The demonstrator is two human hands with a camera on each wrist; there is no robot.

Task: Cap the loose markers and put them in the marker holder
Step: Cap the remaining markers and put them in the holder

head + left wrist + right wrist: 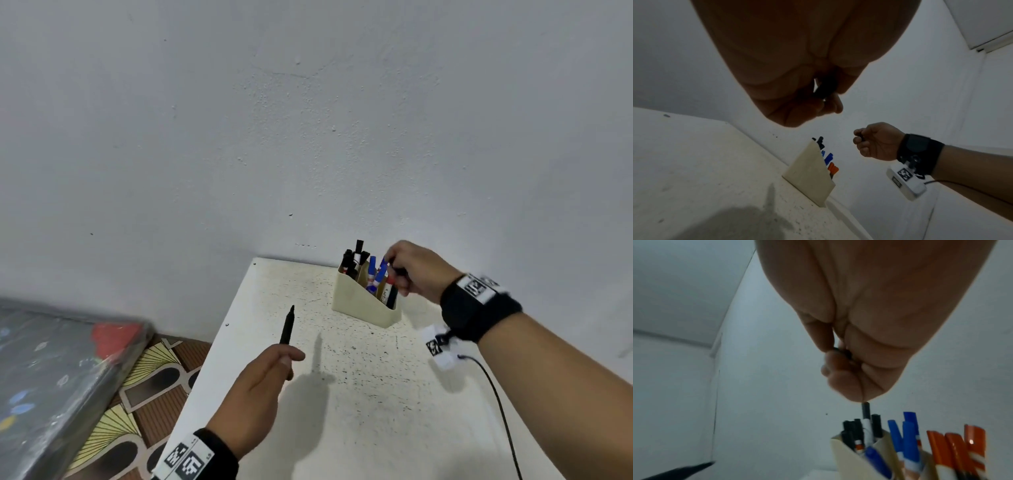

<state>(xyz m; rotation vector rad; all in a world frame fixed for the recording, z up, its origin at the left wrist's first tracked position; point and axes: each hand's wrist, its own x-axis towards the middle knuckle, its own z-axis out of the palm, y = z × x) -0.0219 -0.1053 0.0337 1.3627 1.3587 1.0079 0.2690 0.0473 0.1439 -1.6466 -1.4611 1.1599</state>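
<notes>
- left hand (260,380), lower middle of the head view, is curled round a black marker (287,328). The barrel sticks up and away from the fingers, tip end up top, looks uncapped but it's too small to be sure
- left wrist cam: same hand (797,68) fills the top of the frame, w/ just the dark butt end of the marker (825,88) poking out between the curled fingers
- right hand (416,270) is up in the right-middle of the head view, just beside the marker holder (363,306). It's pinching smth small and black, prob a cap (400,273), tho I can't tell for sure
- right wrist cam shows that hand (869,324) w/ fingertips closed on the little black piece (842,352), above the holder (851,456)
- holder is a cream box w/ a slanted front, sitting on the white speckled worktop (359,394) near its far edge by the wall
- inside it: black markers (854,430) in the far section, blue ones (906,431) in the middle, orange/red ones (953,449) nearest the right hand, all standing upright-ish w/ caps on
- both wrists have black bands w/ printed tags. A black cable (496,397) runs from the right one down the lower right of the frame
- lower left of the head view: patterned floor (150,387) and a dark wrapped flat thing (58,380), blurry
</notes>
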